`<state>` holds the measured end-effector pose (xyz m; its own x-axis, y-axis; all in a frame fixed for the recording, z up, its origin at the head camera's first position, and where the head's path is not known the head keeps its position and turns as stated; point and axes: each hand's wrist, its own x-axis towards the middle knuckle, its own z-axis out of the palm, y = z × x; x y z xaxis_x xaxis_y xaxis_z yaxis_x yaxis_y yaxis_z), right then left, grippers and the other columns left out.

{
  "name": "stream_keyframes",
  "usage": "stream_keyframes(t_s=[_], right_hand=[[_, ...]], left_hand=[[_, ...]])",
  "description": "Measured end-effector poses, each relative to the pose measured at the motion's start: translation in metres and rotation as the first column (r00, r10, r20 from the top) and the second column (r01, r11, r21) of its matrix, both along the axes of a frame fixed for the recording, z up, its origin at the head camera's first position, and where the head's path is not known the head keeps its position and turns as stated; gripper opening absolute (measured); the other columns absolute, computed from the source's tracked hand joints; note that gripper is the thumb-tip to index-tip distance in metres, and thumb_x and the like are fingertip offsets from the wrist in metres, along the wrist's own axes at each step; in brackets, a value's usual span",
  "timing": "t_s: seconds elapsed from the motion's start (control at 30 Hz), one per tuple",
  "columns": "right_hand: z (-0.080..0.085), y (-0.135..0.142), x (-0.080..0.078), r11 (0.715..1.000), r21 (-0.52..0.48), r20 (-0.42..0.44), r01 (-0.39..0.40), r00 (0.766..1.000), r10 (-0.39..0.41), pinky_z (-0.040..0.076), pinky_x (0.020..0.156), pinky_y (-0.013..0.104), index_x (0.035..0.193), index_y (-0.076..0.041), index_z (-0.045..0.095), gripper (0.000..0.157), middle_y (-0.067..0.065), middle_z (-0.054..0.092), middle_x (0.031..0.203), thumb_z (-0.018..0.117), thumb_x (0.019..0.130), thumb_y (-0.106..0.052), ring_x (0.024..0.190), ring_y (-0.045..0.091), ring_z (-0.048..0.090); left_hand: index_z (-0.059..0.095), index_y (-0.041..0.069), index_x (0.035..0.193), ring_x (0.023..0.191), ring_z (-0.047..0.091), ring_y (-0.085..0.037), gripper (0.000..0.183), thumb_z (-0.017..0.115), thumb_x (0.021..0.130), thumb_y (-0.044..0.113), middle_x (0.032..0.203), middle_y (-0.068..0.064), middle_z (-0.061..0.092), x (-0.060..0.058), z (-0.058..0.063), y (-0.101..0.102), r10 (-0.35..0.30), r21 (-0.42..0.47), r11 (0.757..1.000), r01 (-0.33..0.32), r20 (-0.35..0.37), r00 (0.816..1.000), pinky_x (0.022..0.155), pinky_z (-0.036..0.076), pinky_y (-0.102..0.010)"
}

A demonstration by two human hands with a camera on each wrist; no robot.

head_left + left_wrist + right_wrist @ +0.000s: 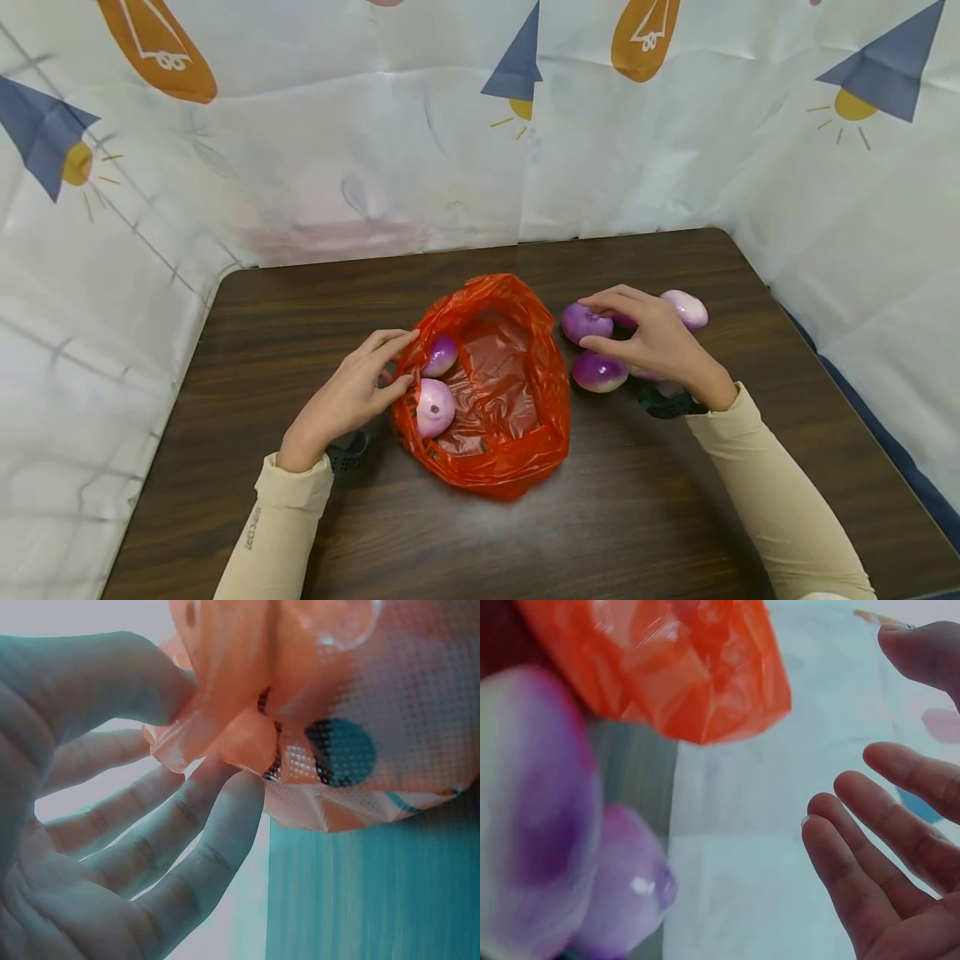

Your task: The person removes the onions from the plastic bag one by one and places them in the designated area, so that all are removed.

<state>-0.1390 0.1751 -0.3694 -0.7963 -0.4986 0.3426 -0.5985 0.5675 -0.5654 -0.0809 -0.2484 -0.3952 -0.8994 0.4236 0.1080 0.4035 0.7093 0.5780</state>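
Note:
A red plastic bag (551, 467) stands with its mouth held wide on the dark table. Inside, along its left wall, lie two red onions, one purple (440, 356) and one paler (435, 408). My left hand (348, 392) holds the bag's left rim; the left wrist view shows bunched plastic (240, 742) between thumb and fingers. Over a group of red onions to the right of the bag hovers my right hand (652, 333), thumb and fingers spread apart with nothing between them. Nearest its fingertips are a round onion (583, 323) and a glossy one (600, 372); others are partly hidden beneath the hand.
The brown wood-grain table (300, 308) has rounded far corners. A white printed cloth (315, 167) hangs behind it and along both sides. A pale onion (684, 309) lies at the group's far right. Dark wrist straps sit on both wrists.

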Motion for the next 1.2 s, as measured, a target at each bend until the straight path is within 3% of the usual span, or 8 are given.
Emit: stream_keyframes(t_s=[0.17, 0.23, 0.43, 0.67, 0.83, 1.0, 1.2], right_hand=[[0.007, -0.017, -0.004, 1.0, -0.005, 0.033, -0.03, 0.999, 0.03, 0.064, 0.089, 0.045, 0.13, -0.025, 0.071, 0.049, -0.001, 0.07, 0.127, 0.088, 0.083, -0.025, 0.109, 0.023, 0.072], [0.009, -0.024, -0.006, 0.998, -0.018, 0.052, -0.052, 0.997, 0.053, 0.063, 0.091, 0.049, 0.13, -0.026, 0.071, 0.05, -0.001, 0.07, 0.128, 0.087, 0.084, -0.026, 0.11, 0.022, 0.071], [0.014, -0.047, -0.011, 0.991, -0.024, 0.052, -0.129, 0.99, 0.13, 0.06, 0.098, 0.047, 0.131, -0.022, 0.07, 0.05, 0.003, 0.071, 0.127, 0.087, 0.085, -0.027, 0.113, 0.019, 0.07], [0.018, -0.072, -0.016, 0.98, 0.005, 0.006, -0.2, 0.98, 0.2, 0.062, 0.091, 0.045, 0.128, -0.016, 0.071, 0.048, 0.004, 0.071, 0.124, 0.087, 0.084, -0.028, 0.107, 0.025, 0.069], [0.016, -0.087, -0.018, 0.974, 0.011, 0.012, -0.227, 0.974, 0.227, 0.062, 0.089, 0.047, 0.129, -0.016, 0.071, 0.05, 0.004, 0.071, 0.122, 0.087, 0.084, -0.03, 0.105, 0.025, 0.069], [0.012, -0.102, -0.019, 0.966, 0.041, 0.017, -0.255, 0.967, 0.255, 0.061, 0.089, 0.04, 0.128, -0.016, 0.071, 0.047, 0.005, 0.071, 0.118, 0.085, 0.086, -0.031, 0.104, 0.018, 0.067], [0.01, -0.118, -0.02, 0.951, 0.039, 0.058, -0.306, 0.951, 0.304, 0.06, 0.093, 0.037, 0.13, -0.017, 0.071, 0.046, 0.003, 0.07, 0.12, 0.083, 0.088, -0.031, 0.108, 0.016, 0.067]], left_hand=[[0.048, 0.009, 0.154, 0.096, 0.069, -0.022, 0.063, 0.073, 0.096, 0.017, 0.147, -0.014, 0.052, -0.001, 0.0, -0.001, 0.014, 0.0, 1.0, -0.014, 0.015, 1.0, 0.083, 0.063, -0.04], [0.047, 0.01, 0.155, 0.094, 0.069, -0.021, 0.064, 0.073, 0.096, 0.018, 0.147, -0.014, 0.053, -0.001, 0.0, -0.002, 0.019, 0.0, 1.0, -0.019, 0.025, 0.999, 0.083, 0.064, -0.04], [0.046, 0.011, 0.156, 0.092, 0.069, -0.019, 0.065, 0.072, 0.097, 0.02, 0.145, -0.013, 0.056, -0.002, 0.0, -0.003, 0.015, -0.01, 1.0, -0.015, 0.043, 0.999, 0.081, 0.063, -0.036], [0.046, 0.01, 0.156, 0.09, 0.067, -0.018, 0.065, 0.07, 0.097, 0.019, 0.145, -0.012, 0.056, -0.002, 0.0, -0.002, 0.02, -0.006, 1.0, -0.02, 0.054, 0.998, 0.08, 0.062, -0.037], [0.043, 0.01, 0.158, 0.093, 0.067, -0.018, 0.068, 0.071, 0.096, 0.018, 0.142, -0.012, 0.058, -0.003, -0.001, -0.002, 0.017, -0.008, 1.0, -0.017, 0.061, 0.998, 0.079, 0.062, -0.034], [0.04, 0.009, 0.159, 0.101, 0.066, -0.019, 0.072, 0.071, 0.094, 0.017, 0.132, -0.011, 0.062, -0.004, -0.002, -0.002, 0.013, -0.019, 1.0, -0.012, 0.059, 0.998, 0.079, 0.06, -0.031], [0.038, 0.008, 0.16, 0.1, 0.068, -0.02, 0.075, 0.071, 0.094, 0.018, 0.132, -0.012, 0.062, -0.004, -0.003, -0.002, 0.02, -0.012, 1.0, -0.019, 0.079, 0.997, 0.082, 0.061, -0.034]])
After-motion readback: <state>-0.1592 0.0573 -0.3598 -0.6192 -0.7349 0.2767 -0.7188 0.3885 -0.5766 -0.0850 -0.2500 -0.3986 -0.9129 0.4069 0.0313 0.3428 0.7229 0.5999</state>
